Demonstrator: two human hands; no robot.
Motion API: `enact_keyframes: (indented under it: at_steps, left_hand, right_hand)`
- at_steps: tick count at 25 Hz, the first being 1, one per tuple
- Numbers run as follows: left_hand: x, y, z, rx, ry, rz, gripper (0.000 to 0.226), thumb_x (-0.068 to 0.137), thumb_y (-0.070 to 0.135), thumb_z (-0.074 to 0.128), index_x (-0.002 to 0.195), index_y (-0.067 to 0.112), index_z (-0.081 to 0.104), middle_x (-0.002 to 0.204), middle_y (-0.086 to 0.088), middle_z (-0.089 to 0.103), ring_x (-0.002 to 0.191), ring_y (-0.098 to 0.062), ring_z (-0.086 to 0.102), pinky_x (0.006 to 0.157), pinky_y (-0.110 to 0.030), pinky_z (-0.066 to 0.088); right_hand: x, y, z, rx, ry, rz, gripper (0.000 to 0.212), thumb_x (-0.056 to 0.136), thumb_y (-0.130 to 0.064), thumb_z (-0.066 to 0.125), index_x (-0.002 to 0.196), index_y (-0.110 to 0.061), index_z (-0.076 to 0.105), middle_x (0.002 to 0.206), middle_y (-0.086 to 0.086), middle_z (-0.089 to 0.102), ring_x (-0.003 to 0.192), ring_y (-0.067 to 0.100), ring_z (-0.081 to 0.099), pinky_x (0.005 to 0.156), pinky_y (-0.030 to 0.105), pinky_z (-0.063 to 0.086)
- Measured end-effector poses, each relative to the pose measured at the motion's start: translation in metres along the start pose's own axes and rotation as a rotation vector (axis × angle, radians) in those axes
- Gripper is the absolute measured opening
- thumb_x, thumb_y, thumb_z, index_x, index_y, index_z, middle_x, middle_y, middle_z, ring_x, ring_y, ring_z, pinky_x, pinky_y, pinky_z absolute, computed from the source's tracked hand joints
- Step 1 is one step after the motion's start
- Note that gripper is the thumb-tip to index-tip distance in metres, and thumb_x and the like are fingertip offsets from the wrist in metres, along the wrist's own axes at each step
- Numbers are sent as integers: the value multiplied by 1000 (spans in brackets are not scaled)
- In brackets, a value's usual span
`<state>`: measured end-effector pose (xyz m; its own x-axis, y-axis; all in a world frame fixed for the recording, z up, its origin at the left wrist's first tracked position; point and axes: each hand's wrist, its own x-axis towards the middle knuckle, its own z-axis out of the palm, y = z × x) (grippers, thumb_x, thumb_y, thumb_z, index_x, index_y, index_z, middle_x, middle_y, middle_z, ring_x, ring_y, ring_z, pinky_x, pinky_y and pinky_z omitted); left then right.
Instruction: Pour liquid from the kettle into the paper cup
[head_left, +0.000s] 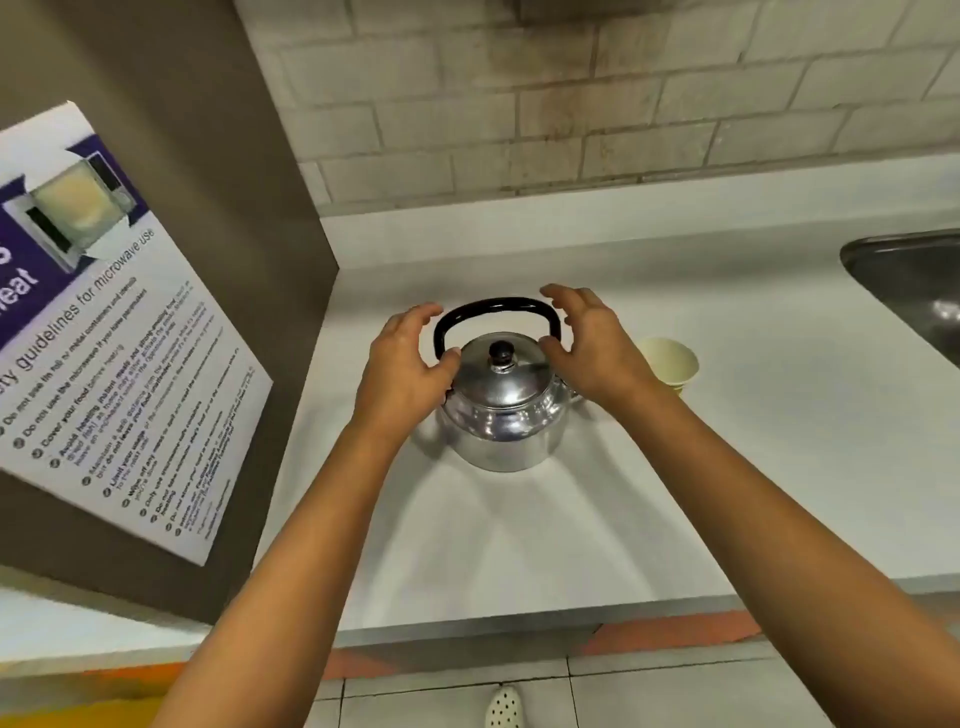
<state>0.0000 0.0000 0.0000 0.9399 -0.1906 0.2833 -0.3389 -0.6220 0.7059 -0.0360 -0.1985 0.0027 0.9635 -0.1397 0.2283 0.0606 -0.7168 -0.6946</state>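
My left hand (402, 364) and right hand (589, 343) flank the steel kettle (501, 410) on the bench (727, 441), fingers spread, holding nothing. The paper cup (670, 364) sits just beside my right wrist; I could knock it over while lifting.

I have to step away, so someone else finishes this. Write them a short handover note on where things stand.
Left hand: open, at the kettle's left side, thumb near the lid edge.
Right hand: open, at the right side by the black handle; no closed grip.
Kettle: upright on the white counter, lid on.
Paper cup: right of the kettle, behind the right wrist, apparently stacked on others.
Done: nothing poured.
Left: grasp handle, lift, pour into cup.
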Motion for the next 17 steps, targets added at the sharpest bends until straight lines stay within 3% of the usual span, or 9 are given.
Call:
enact_keyframes:
  at_steps: [4,6,8,12,14,17]
  left_hand:
    - [27,0,7,-17,-103,18,40,80,20,67,119,19,58,114,-2,62,95,-16,60,82,-18,44]
    - [36,2,11,-52,-154,26,30,81,20,66,111,19,63,94,5,64,76,-6,60,67,0,40]
    - [46,3,15,-58,-196,46,18,82,19,66,99,19,67,75,13,61,65,0,56,55,4,37]
    - [59,10,23,-38,-235,68,3,80,21,66,78,20,65,60,14,54,55,-2,50,52,-13,40]
    - [61,10,27,8,-242,75,10,79,25,66,71,23,61,56,13,52,52,-5,49,52,-23,40]
    - [64,14,31,68,-210,35,23,74,27,68,56,25,53,48,8,48,46,-10,46,48,-24,36]
  right_hand:
    - [15,0,10,-72,-1,-14,43,83,-10,57,125,-15,48,121,11,56,99,25,56,84,25,40]
    - [22,2,12,-49,-13,-20,36,84,-9,55,119,-14,52,114,11,60,86,19,54,79,26,41]
    - [28,4,11,-41,-15,-45,28,86,-9,54,114,-13,56,107,11,62,80,15,51,75,24,39]
    - [34,9,9,-22,-38,-76,24,86,-10,55,110,-14,59,96,4,61,79,13,49,72,15,34]
    - [34,10,10,-21,-44,-88,25,85,-9,56,109,-13,61,90,0,56,77,13,49,65,12,32]
    - [34,9,9,-12,-38,-97,25,84,-8,56,109,-13,61,86,-2,53,75,14,48,62,12,31]
